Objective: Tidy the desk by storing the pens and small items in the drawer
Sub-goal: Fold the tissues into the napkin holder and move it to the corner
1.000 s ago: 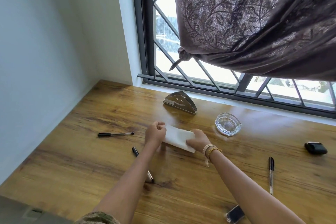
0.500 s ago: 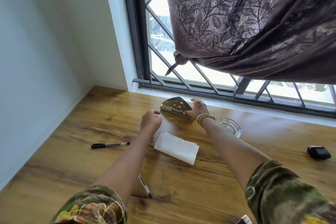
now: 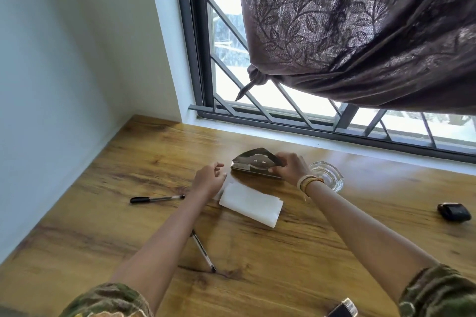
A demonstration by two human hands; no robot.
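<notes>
My right hand (image 3: 289, 167) grips the right end of a shiny metal napkin holder (image 3: 253, 162) near the window. My left hand (image 3: 209, 180) hovers just left of it, fingers loosely curled, resting at the corner of a folded white napkin (image 3: 251, 203) that lies flat on the wooden desk (image 3: 103, 226). One black pen (image 3: 157, 198) lies to the left. A second pen (image 3: 203, 252) lies partly under my left forearm. No drawer is in view.
A clear glass ashtray (image 3: 328, 175) stands just right of my right wrist. A small black case (image 3: 453, 211) lies at the far right. A dark object with a metal edge (image 3: 343, 310) shows at the bottom edge. Wall on the left, window behind.
My right hand left the napkin, reached back to the metal holder and took hold of it. My left hand let go of the napkin, which now lies flat.
</notes>
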